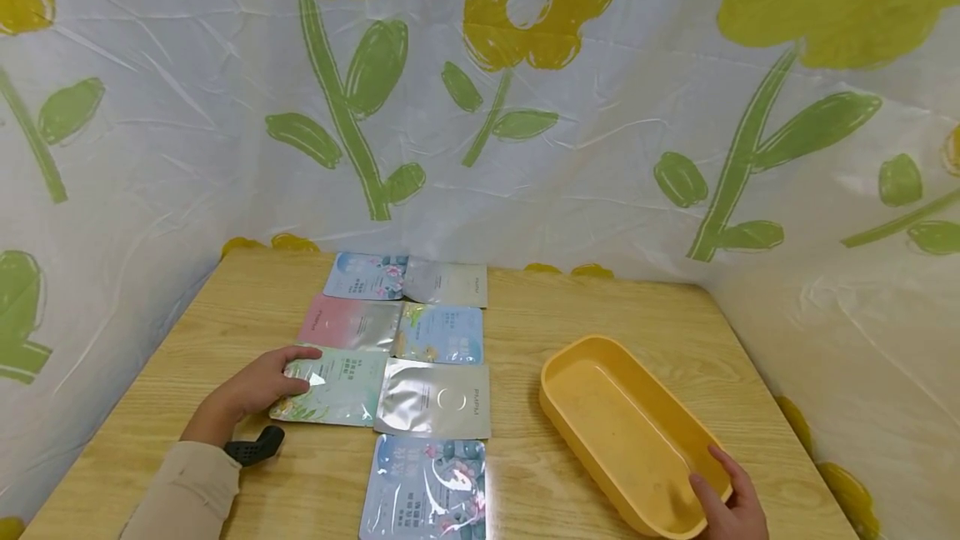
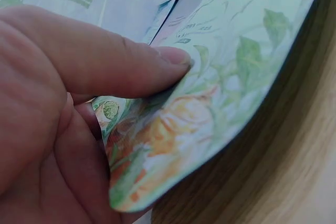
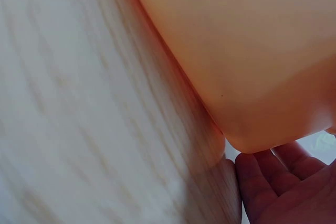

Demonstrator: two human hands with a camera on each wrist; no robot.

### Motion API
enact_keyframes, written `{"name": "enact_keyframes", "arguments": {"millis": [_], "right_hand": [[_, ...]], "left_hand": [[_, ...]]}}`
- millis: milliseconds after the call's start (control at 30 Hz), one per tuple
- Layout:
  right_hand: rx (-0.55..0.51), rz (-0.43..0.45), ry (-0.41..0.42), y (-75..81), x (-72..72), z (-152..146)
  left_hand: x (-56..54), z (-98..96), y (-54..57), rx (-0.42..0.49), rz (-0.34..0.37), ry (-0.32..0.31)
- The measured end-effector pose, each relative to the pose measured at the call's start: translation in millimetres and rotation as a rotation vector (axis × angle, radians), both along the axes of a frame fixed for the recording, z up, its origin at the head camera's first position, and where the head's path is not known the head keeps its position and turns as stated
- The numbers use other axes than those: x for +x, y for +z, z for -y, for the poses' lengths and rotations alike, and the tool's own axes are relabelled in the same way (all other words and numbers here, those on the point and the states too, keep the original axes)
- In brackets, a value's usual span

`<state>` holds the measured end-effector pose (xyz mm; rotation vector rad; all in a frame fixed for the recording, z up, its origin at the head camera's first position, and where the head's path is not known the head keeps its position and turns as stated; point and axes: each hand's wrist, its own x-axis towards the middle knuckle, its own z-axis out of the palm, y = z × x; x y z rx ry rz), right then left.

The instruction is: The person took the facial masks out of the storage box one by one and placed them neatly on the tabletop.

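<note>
My left hand (image 1: 255,383) pinches the left edge of a pale green face mask packet (image 1: 341,390). In the left wrist view the thumb (image 2: 126,66) lies over the packet's printed side, with fingers behind it. That packet is the left one of a pair, beside a silver packet (image 1: 435,398). With thumb inside the wall and fingers outside, my right hand (image 1: 735,502) grips the near right end of a yellow oblong plastic bin (image 1: 622,427). In the right wrist view the fingers (image 3: 252,182) touch the bin's outside near its bottom edge.
Further back lie a pink and silver packet (image 1: 351,323), a light blue one (image 1: 442,333), a blue floral one (image 1: 365,276) and a greyish one (image 1: 447,283). Another blue floral packet (image 1: 427,486) is nearest. Flower-printed cloth (image 1: 585,148) surrounds the wooden table (image 1: 540,307).
</note>
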<state>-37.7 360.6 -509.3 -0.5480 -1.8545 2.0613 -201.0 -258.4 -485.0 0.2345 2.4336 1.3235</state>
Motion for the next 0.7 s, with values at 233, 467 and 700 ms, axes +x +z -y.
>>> {"name": "enact_keyframes", "arguments": {"millis": [233, 467, 700], "right_hand": [[0.019, -0.026, -0.027, -0.3, -1.9, 2], [0.074, 0.040, -0.044, 0.7, -2.2, 2], [0.095, 0.104, -0.064, 2.9, -1.9, 4]], "left_hand": [[-1.8, -1.7, -2.8, -0.032, -0.038, -0.011], [-0.6, -4.7, -1.0, -0.069, -0.052, -0.022], [-1.4, -15.4, 0.2, -0.155, -0.093, -0.050]]}}
